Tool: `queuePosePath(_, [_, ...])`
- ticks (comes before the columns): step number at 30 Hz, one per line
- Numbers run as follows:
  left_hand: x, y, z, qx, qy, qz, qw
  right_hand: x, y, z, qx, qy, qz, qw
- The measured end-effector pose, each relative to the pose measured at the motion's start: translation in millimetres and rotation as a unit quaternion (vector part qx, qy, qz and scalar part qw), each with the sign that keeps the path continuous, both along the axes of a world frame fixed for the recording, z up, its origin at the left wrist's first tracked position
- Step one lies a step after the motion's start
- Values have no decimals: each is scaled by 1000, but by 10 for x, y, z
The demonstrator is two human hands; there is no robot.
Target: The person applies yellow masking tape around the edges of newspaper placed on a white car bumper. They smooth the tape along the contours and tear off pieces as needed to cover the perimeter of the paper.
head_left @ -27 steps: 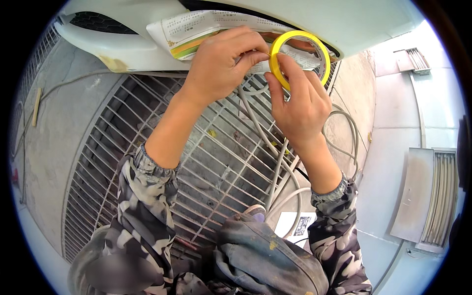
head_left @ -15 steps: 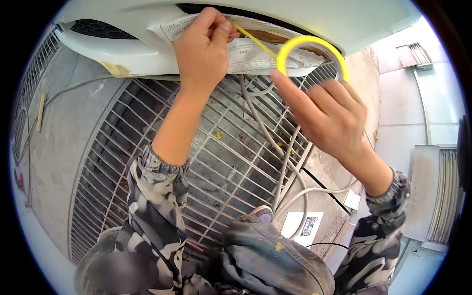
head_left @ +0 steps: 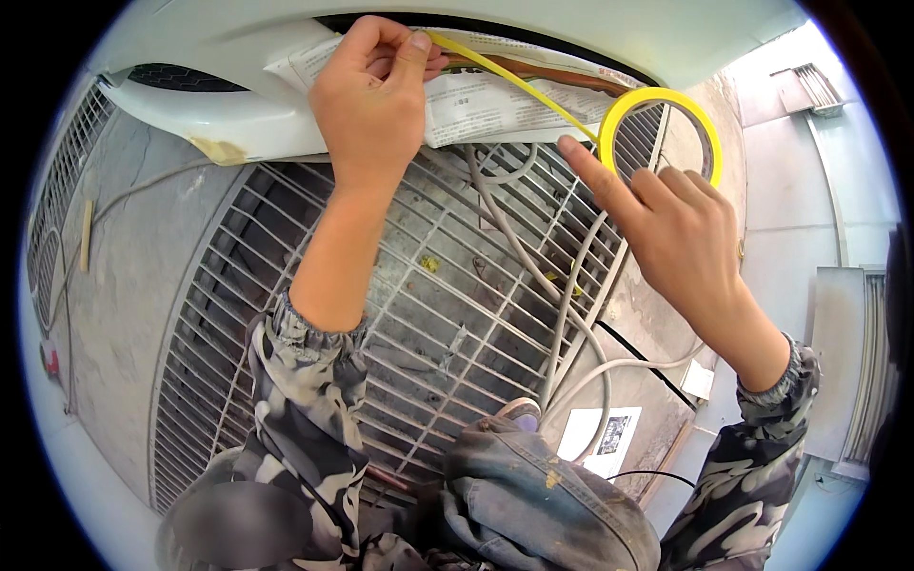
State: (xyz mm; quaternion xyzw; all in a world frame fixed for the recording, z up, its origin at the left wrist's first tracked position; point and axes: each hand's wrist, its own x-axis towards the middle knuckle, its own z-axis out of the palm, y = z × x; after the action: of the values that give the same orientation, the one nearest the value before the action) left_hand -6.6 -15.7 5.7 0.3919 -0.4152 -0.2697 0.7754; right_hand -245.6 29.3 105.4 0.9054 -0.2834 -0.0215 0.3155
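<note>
My left hand (head_left: pixel 374 100) pinches a strip of yellow masking tape (head_left: pixel 514 80) against the upper part of a printed paper sheet (head_left: pixel 486 113). The paper lies over an opening in a white car bumper (head_left: pixel 209 112), and a brown and green strip shows between its folds. From the pinch the tape runs taut, down to the right, to its roll (head_left: pixel 708 122). My right hand (head_left: pixel 684 226) holds that roll by its lower rim, fingers curled on it and the index finger stretched out toward the strip.
A metal floor grating (head_left: pixel 419 285) lies below the bumper, with grey hoses (head_left: pixel 564 314) across its right side. A white printed sheet (head_left: pixel 602 440) lies on the floor near my knee (head_left: pixel 552 495). A small wooden stick (head_left: pixel 86 236) is at far left.
My right hand has moved right with the roll, and the yellow strip between the hands has grown longer. The left hand keeps its pinch, a little farther left in the view.
</note>
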Motion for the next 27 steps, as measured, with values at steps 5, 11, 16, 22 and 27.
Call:
queuePosePath(5, [67,-11,-121,-13,-4,-14,1000,-204,-76,50,11,7,-46,999])
queuePosePath(11, [69,6,-63,-7,-5,9,1000,-262,-240,66,-29,-10,-45,999])
queuePosePath(16, [30,9,15,-8,-3,21,1000,-267,-307,-54,-76,-40,-55,995])
queuePosePath(22, [79,38,63,-20,16,20,999,-131,-339,-53,-91,-73,-51,992])
queuePosePath(27, [69,57,70,-22,10,22,999,-175,-333,-81,-84,-73,-48,993])
